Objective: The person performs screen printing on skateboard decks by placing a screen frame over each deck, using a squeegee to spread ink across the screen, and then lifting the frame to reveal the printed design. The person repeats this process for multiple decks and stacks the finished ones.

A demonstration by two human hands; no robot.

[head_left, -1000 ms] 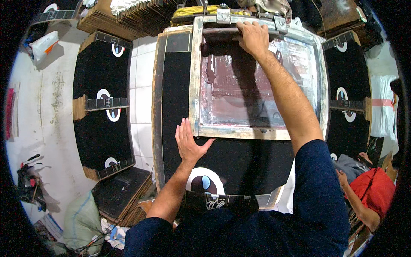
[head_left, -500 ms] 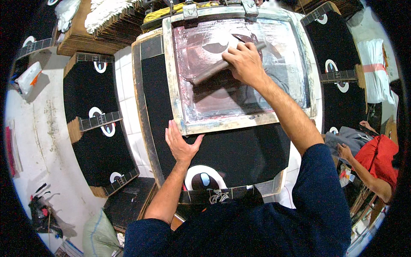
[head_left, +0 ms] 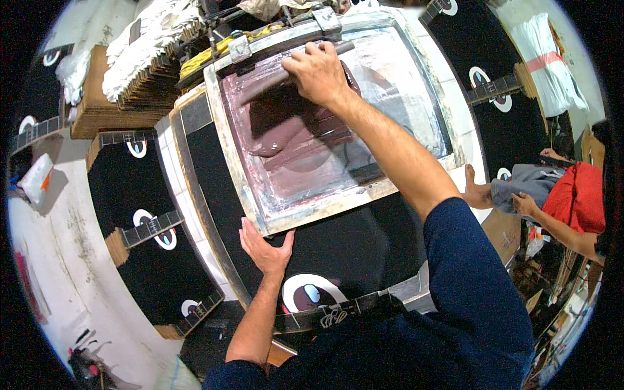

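Currently, right hand (head_left: 316, 73): we are gripping the squeegee (head_left: 265, 88) from above, our fingers bunching side by side and curling over it; our thumb is hiding from view.
Squeegee position: it is lying aslant across the far part of the mesh (head_left: 305, 175), its left end sitting nearer to us than its right.
Maroon ink (head_left: 276, 144): a glossy pool is resting on the mesh, on our side of the squeegee's left half.
Left hand (head_left: 265, 252): we are bracing the frame (head_left: 325, 207) at its near left corner, fingers stretching out nearly together, thumb spreading wide around the corner.
Black fabric (head_left: 351, 250): it is lying flat beneath, a printed eye (head_left: 311, 296) showing below the frame.
Good stroke: we are judging that even pressure along the squeegee's whole length, at one steady tilt, should be spreading ink most uniformly.
Corner hold: we are advising stillness here, since a slipping frame could be smearing the print.
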